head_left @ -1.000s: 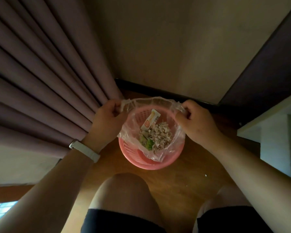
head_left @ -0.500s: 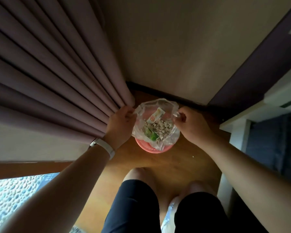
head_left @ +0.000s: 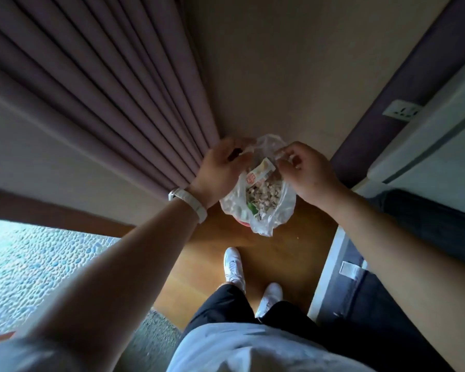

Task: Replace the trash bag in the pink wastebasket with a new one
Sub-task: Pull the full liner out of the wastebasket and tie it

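Note:
A clear plastic trash bag (head_left: 266,218) full of paper scraps, a small carton and something green hangs above the floor. My left hand (head_left: 220,170) grips its rim on the left and my right hand (head_left: 304,170) grips its rim on the right. The two rims are pulled close together. Only a thin sliver of the pink wastebasket (head_left: 244,224) shows under the bag's lower left edge; the rest is hidden behind the bag.
Mauve curtains (head_left: 118,103) hang close on the left, touching my left hand. A beige wall stands behind the bag. A white cabinet (head_left: 427,146) and a dark bed edge are on the right. My white shoes (head_left: 234,267) stand on the wooden floor.
I have risen from a crouch to standing, and the bag has come up out of the pink wastebasket with my hands. My hands have drawn closer together.

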`<state>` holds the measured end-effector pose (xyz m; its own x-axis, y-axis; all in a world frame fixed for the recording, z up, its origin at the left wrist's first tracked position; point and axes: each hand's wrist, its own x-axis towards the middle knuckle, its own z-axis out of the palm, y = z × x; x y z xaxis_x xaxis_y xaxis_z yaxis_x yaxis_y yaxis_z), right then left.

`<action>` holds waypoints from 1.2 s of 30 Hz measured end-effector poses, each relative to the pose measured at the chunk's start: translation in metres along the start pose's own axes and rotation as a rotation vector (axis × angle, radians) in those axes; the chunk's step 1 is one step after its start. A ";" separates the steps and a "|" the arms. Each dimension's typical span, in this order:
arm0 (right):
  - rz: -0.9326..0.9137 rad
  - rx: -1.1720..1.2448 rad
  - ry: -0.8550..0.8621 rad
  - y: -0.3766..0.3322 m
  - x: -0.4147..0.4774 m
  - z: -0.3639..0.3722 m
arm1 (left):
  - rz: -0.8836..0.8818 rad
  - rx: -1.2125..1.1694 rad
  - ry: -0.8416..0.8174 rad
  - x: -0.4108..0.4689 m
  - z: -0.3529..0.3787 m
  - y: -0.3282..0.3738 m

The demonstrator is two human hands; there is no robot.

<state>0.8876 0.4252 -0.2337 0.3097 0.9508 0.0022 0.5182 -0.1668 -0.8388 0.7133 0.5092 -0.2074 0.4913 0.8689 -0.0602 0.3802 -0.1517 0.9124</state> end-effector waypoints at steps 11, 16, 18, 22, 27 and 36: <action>-0.180 0.055 0.012 -0.057 -0.041 -0.036 | -0.010 -0.131 0.036 -0.054 0.001 0.077; -0.130 0.062 -0.024 -0.065 -0.053 -0.037 | -0.008 -0.096 0.001 -0.064 0.002 0.077; -0.137 0.051 -0.021 -0.071 -0.057 -0.037 | 0.003 -0.099 0.000 -0.067 0.004 0.076; -0.162 0.029 -0.034 -0.081 -0.059 -0.038 | 0.016 -0.074 -0.008 -0.068 -0.001 0.073; -0.224 0.006 -0.038 -0.092 -0.060 -0.030 | 0.045 -0.053 -0.066 -0.070 -0.015 0.070; -0.191 0.082 -0.108 -0.101 -0.062 -0.008 | -0.058 -0.165 -0.122 -0.063 -0.037 0.054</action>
<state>0.8229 0.3807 -0.1449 0.1229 0.9863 0.1103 0.4914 0.0361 -0.8702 0.6742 0.4632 -0.1391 0.5675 0.8088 -0.1540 0.2822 -0.0154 0.9592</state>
